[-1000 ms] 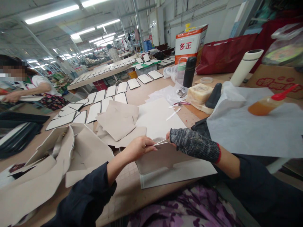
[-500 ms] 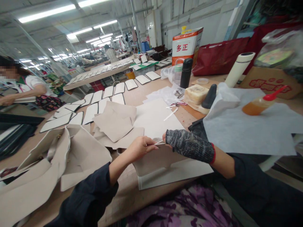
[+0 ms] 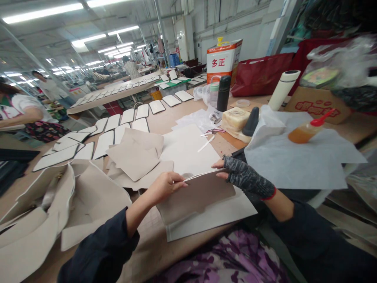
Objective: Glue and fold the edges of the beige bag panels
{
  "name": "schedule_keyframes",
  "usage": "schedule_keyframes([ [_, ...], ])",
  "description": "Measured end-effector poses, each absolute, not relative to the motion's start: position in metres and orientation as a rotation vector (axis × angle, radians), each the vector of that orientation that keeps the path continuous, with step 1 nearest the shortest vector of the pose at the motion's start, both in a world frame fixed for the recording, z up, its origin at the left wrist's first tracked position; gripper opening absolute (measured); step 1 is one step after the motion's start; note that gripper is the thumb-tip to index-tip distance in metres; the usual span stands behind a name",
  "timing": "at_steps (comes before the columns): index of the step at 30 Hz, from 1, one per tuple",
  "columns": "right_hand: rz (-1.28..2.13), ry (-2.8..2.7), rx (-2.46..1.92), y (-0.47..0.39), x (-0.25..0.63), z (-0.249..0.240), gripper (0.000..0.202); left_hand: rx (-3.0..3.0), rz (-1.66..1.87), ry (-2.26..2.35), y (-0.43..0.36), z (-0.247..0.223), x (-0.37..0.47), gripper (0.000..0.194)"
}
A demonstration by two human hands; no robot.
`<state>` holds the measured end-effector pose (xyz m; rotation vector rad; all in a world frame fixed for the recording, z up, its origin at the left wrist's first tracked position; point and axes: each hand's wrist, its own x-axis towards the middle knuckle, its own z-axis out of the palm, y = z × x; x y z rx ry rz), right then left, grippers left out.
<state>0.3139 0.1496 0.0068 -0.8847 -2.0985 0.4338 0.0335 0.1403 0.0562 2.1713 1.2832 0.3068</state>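
A beige panel (image 3: 197, 196) stands tilted up at the table's front edge, its thin pale upper edge facing away from me. My left hand (image 3: 166, 186) pinches that edge near its left end. At the right end, my right hand (image 3: 246, 177), in a dark grey fingerless knit glove with a red cuff, grips the same edge between thumb and fingers. Beneath the panel lies a paler sheet (image 3: 212, 216). Just beyond my hands is a white sheet (image 3: 188, 147), with loose beige pieces (image 3: 135, 153) to its left.
Rows of dark-edged white panels (image 3: 104, 143) cover the back left. Large beige pieces (image 3: 94, 200) lie at left. Behind right are a black bottle (image 3: 224, 93), a wrapped block (image 3: 235, 119), a white flask (image 3: 284, 89) and a glue bottle (image 3: 303, 133). A person (image 3: 26, 110) works at far left.
My right hand has moved right along the panel's edge, away from my left hand, and more of the edge shows between them. The camera view has shifted slightly to the right.
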Motion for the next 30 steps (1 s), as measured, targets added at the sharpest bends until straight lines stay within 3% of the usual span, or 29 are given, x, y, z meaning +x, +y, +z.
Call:
schedule_keyframes([
  [16,0.471,-2.048,-0.830,0.158,0.305,0.004,0.019,2.244,0.404,1.220,0.151,0.055,0.083,0.018],
  [30,0.718,-1.983,-0.929,0.154,0.294,0.015,0.017,3.001,0.377,1.092,0.147,0.049,0.107,0.017],
])
